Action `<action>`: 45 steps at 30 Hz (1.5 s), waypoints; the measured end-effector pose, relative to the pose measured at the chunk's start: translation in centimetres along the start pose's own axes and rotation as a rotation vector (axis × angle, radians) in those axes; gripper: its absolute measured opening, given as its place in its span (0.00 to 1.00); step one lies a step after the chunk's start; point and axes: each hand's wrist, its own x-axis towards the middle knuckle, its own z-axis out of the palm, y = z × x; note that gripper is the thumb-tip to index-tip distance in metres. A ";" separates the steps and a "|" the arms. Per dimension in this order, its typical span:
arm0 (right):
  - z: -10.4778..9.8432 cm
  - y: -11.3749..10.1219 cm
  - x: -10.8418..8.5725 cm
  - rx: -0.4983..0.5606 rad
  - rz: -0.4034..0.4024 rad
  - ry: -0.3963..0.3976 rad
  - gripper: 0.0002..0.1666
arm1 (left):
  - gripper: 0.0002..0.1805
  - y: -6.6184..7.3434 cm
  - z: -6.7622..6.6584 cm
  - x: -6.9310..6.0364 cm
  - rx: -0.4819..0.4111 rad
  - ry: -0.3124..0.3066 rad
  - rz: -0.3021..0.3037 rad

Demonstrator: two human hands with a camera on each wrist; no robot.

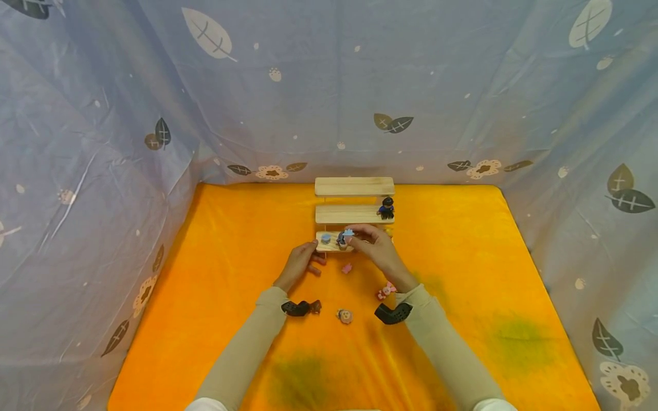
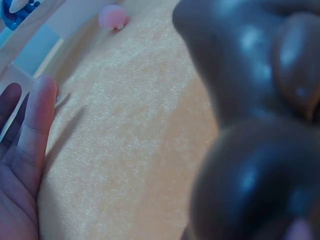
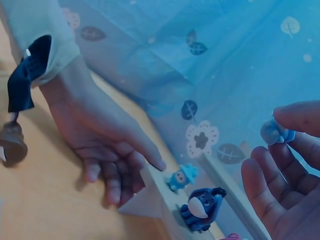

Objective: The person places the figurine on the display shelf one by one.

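Observation:
My right hand [image 1: 379, 249] pinches a small light-blue figure [image 1: 349, 232] between thumb and fingers above the lowest tier of a wooden stepped shelf [image 1: 354, 214]. In the right wrist view that figure [image 3: 274, 132] is held clear of the shelf, in my right hand [image 3: 292, 175]. On the tier stand a light-blue hatted figure [image 3: 182, 178] and a dark-blue donkey figure [image 3: 201, 208]. My left hand [image 1: 298, 265] is at the shelf's left end, thumb at its edge and other fingers loosely bent; its fingers [image 2: 35, 125] hold nothing in the left wrist view.
A dark-haired figure [image 1: 386, 209] sits on the middle tier. On the orange cloth [image 1: 231, 240] lie a small pink figure [image 1: 346, 268], a pink-and-red figure [image 1: 385, 291], a beige figure [image 1: 345, 315] and a brown figure [image 1: 315, 307] by the left wrist. Patterned curtains [image 1: 334, 85] surround it.

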 end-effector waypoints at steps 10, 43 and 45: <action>-1.0 -0.9 0.7 -0.042 -0.089 -0.001 0.23 | 0.34 0.0 0.0 0.0 0.011 0.008 0.000; -4.2 -5.4 2.6 -0.241 -0.170 0.126 0.17 | 0.33 -0.1 0.0 0.0 0.016 -0.001 -0.006; -4.6 -5.9 2.9 -0.293 -0.185 0.142 0.17 | 0.33 0.0 0.0 -0.1 0.020 -0.001 -0.006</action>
